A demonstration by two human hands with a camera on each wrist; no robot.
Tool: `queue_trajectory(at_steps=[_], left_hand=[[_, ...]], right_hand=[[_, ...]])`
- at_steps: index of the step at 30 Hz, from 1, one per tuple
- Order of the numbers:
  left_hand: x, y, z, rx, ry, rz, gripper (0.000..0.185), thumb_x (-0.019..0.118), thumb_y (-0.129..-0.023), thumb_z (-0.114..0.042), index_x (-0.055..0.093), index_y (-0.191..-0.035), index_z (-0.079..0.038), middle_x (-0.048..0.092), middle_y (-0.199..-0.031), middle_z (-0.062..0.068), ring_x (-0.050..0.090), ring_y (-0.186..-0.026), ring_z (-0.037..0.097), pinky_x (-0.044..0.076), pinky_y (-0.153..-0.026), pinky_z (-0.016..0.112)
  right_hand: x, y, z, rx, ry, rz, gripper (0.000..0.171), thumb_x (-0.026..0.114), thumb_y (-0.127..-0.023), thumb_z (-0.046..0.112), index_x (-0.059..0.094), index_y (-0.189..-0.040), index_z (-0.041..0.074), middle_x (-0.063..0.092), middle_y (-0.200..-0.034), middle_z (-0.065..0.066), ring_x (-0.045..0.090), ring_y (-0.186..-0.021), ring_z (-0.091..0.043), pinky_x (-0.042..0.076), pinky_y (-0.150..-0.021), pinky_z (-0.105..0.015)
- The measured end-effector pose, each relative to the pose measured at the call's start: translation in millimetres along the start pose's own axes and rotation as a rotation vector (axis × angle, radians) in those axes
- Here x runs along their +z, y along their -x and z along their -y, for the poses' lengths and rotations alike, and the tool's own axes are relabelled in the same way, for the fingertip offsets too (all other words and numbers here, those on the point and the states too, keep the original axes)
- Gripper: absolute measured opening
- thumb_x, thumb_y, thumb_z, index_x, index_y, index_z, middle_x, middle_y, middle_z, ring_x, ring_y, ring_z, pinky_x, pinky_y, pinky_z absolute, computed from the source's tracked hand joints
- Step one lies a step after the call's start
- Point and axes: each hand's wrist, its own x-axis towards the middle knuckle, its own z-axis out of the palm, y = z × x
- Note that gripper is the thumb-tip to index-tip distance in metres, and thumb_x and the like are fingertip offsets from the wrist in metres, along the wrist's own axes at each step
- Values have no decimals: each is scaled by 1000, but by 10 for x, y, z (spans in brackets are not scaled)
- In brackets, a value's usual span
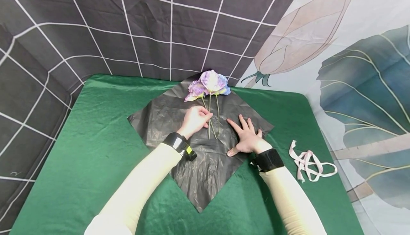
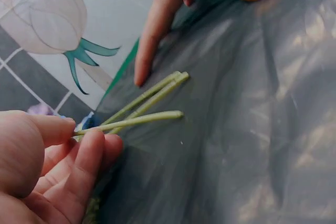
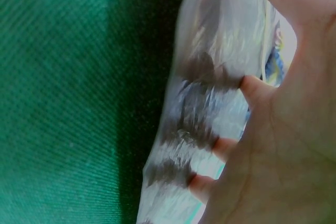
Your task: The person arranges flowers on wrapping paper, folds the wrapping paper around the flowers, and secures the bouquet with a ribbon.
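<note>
Purple, white and blue artificial flowers (image 1: 209,82) lie at the top of a black wrapping sheet (image 1: 198,178), their thin green stems (image 1: 218,116) pointing toward me. My left hand (image 1: 195,119) pinches a stem between thumb and fingers. In the left wrist view, that pinched stem (image 2: 152,119) crosses beside two others whose cut ends lie close together. My right hand (image 1: 246,137) rests on the sheet's right part with its fingers spread. The right wrist view shows its fingertips (image 3: 252,87) touching the shiny, wrinkled sheet (image 3: 205,98).
A loosely looped pale pink ribbon (image 1: 312,165) lies on the green tablecloth (image 1: 96,139) to the right. Behind the table hangs a dark cloth (image 1: 144,18) with a white grid, and a pale cloth with a flower print (image 1: 301,32) hangs at the right.
</note>
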Motion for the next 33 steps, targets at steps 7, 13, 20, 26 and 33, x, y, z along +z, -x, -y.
queue_trajectory(at_steps=[7, 13, 20, 26, 33], left_hand=[[20, -18, 19, -7, -46, 21, 20, 66, -89, -28, 65, -90, -8, 72, -75, 7, 68, -54, 17, 47, -47, 24], [-4, -4, 26, -12, -47, 13, 23, 66, -88, -31, 65, -90, -8, 71, -76, 8, 68, -54, 17, 47, -48, 25], [-6, -1, 51, -4, -52, 1, 26, 67, -88, -36, 66, -88, -9, 70, -74, 8, 68, -54, 17, 46, -47, 25], [-19, 5, 41, 2, -48, -6, 29, 66, -88, -38, 65, -87, -9, 70, -73, 10, 68, -54, 18, 48, -48, 25], [-28, 4, 48, -5, -26, -13, 28, 67, -88, -37, 66, -87, -9, 70, -73, 11, 68, -54, 20, 49, -48, 25]], right_hand=[[5, -13, -12, 0, 7, -5, 130, 81, -46, 68, 6, -150, 46, -13, -159, -5, -11, -143, -39, 7, -97, -78], [6, -21, -8, -5, 6, -4, 131, 81, -45, 69, 6, -150, 46, -13, -159, -5, -11, -143, -39, 7, -97, -78], [21, -18, -15, -3, -5, -3, 131, 81, -46, 68, 5, -150, 46, -14, -159, -5, -12, -143, -39, 6, -96, -79], [15, -11, -24, -3, -8, -3, 131, 81, -45, 69, 6, -150, 46, -13, -159, -5, -11, -143, -39, 7, -97, -78], [22, -14, -34, -8, -8, -9, 130, 81, -46, 68, 6, -150, 46, -13, -159, -5, -11, -143, -39, 6, -97, -78]])
